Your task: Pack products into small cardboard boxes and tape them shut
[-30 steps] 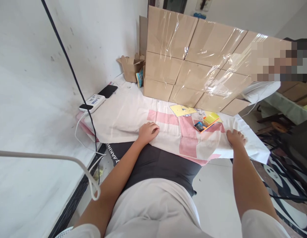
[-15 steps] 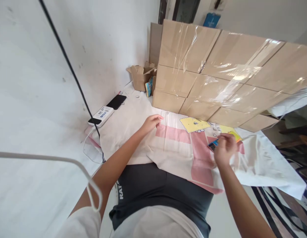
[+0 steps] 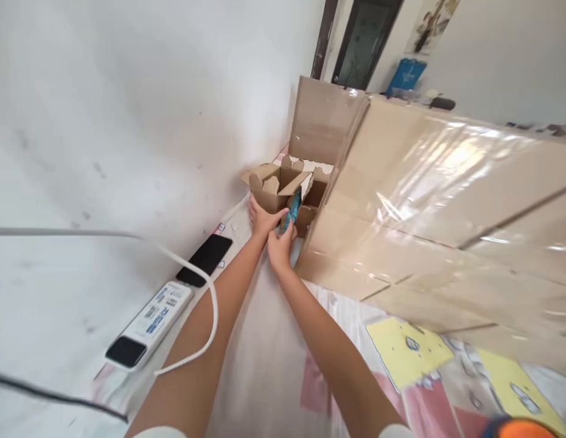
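Observation:
Two small open-topped cardboard boxes stand side by side at the wall end of the cloth. My left hand (image 3: 263, 218) is at the near side of the left cardboard box (image 3: 266, 199), its fingers on the box's outer side and its thumb reaching across to a blue packet (image 3: 293, 207). That packet stands on edge in the gap between the boxes. Just right of my left hand, my right hand (image 3: 282, 246) is closed in a pinch on the packet's lower end. The second cardboard box (image 3: 305, 218) sits right of the packet, partly hidden by it.
A tall stack of taped cartons (image 3: 429, 213) rises on the right. Along the wall lie a black phone (image 3: 205, 258) and a white device (image 3: 150, 325). A white cable (image 3: 213, 304) crosses my left forearm. The patterned cloth (image 3: 253, 365) covers the surface.
Both hands have moved forward and left to the small boxes. The right hand has left the small coloured item at the right and now grips the blue packet. The view has turned left and come closer.

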Motion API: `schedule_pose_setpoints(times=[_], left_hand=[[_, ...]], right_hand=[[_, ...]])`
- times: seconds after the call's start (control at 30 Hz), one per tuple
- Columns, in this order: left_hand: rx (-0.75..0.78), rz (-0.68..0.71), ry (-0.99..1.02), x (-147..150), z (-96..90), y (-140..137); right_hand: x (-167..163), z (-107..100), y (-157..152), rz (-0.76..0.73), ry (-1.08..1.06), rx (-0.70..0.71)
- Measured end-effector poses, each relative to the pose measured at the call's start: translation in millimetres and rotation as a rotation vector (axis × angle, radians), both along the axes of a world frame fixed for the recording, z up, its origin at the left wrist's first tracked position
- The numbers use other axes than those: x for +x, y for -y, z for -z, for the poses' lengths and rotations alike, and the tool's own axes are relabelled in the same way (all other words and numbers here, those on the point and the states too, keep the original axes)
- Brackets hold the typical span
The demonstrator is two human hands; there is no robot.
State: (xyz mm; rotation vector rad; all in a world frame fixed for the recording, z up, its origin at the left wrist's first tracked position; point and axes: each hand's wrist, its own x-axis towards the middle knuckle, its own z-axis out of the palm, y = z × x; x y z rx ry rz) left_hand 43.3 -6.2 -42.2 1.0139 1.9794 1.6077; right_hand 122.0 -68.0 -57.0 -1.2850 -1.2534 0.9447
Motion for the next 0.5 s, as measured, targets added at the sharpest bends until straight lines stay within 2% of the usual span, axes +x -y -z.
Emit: schedule_pose_setpoints(times=[0.03, 0.1, 0.17, 0.27, 0.33, 0.5], left_hand=[[0.002, 0.005, -0.032, -1, 0.9, -15], [0.029, -0.018, -0.064, -4, 7.1, -39], [0.066, -0.074, -0.091, -9, 17.0, -54], [0.110, -0.146, -0.103, -18, 30.6, -68], [0.120, -0.124, -0.117, -22, 34.3, -72], [0.136, 0.081, -0.152, -26, 29.2, -63]], right_hand=[[-7, 8, -17, 0.058, -0.005, -0.043], [-11, 25, -39, 0.077, -0.072, -0.081], [-9, 43, -48, 0.040, -0.124, -0.068], [-7, 60, -51, 0.036, -0.045, -0.037], [-10, 63, -51, 0.056, 0.041, -0.035], [-13, 53, -51, 0.107, 0.085, -0.008]])
